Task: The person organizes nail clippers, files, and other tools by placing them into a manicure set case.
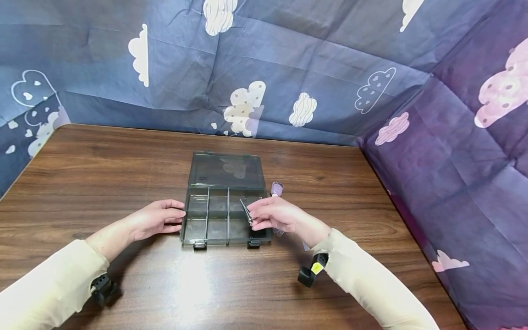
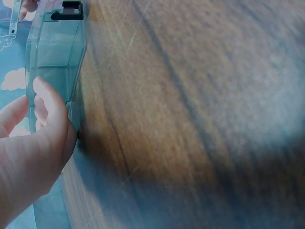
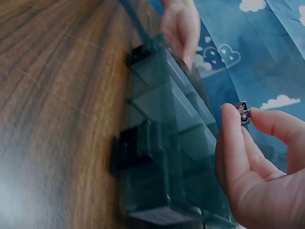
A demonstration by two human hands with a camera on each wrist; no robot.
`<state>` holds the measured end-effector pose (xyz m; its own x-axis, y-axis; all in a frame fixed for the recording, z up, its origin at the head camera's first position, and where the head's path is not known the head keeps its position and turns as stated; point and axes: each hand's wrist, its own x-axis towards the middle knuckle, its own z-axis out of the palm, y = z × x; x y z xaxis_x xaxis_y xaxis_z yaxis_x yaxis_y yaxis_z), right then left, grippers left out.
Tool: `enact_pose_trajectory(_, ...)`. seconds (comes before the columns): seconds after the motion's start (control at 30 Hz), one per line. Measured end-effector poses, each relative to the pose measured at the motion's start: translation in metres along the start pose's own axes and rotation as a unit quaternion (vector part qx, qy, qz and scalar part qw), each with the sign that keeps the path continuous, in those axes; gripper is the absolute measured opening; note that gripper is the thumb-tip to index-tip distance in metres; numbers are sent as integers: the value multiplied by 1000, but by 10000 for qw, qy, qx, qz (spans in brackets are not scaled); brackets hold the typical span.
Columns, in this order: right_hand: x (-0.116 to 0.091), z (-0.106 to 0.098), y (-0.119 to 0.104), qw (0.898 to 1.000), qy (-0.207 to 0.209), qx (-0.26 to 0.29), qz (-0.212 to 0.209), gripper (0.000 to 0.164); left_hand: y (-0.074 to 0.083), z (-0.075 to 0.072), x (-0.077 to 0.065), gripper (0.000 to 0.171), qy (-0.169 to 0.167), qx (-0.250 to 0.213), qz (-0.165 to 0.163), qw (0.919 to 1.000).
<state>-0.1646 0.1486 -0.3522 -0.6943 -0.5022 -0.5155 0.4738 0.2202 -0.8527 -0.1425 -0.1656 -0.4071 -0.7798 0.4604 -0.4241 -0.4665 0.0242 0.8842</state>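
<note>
A translucent grey-green compartment box point(image 1: 218, 238) lies on the table with its lid point(image 1: 226, 170) folded back. My right hand point(image 1: 277, 215) is over the box's right-hand compartments. Between thumb and fingertips it pinches a slim silver nail clipper point(image 1: 246, 211), whose end point(image 3: 243, 113) shows in the right wrist view. At the box's left side is my left hand point(image 1: 158, 219), its fingers loosely bent and the fingertips at the wall point(image 2: 52, 52). Something dark point(image 1: 258, 233) sits in the front right compartment, partly under the right hand.
A purple-topped item point(image 1: 277, 189) lies right of the box, partly hidden behind the right hand. Two black latches point(image 1: 200, 246) stick out at the box's front edge. Cloud-patterned cloth point(image 1: 177, 68) hangs behind the wooden table point(image 1: 123, 156) and along its right side.
</note>
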Motion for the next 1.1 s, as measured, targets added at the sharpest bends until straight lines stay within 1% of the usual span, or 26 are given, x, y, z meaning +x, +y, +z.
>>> enact_pose_trajectory(0.1, 2, 8, 1, 9999, -80, -40, 62, 33, 0, 0, 0, 40, 8, 9, 6, 10000)
enact_pose_trajectory(0.3, 7, 21, 6, 9997, -169, -75, 138, 36, 1, 2, -1, 37, 11, -42, 9, 10000)
enact_pose_trajectory(0.57, 14, 33, 12, 9997, -124, -118, 191, 37, 0, 2, -1, 34, 47, -84, -4, 10000)
enact_pose_trajectory(0.73, 17, 37, 14, 9996, -57, -132, 251, 36, 0, 1, -1, 34, 49, -84, -14, 10000)
enact_pose_trajectory(0.97, 19, 38, 12, 9995, -214, -47, 221, 38, 1, 2, -2, 35, 34, -34, -21, 10000)
enact_pose_trajectory(1.1, 17, 34, 8, 9995, -286, -54, 149, 39, 2, 2, -2, 35, 36, -21, -13, 10000)
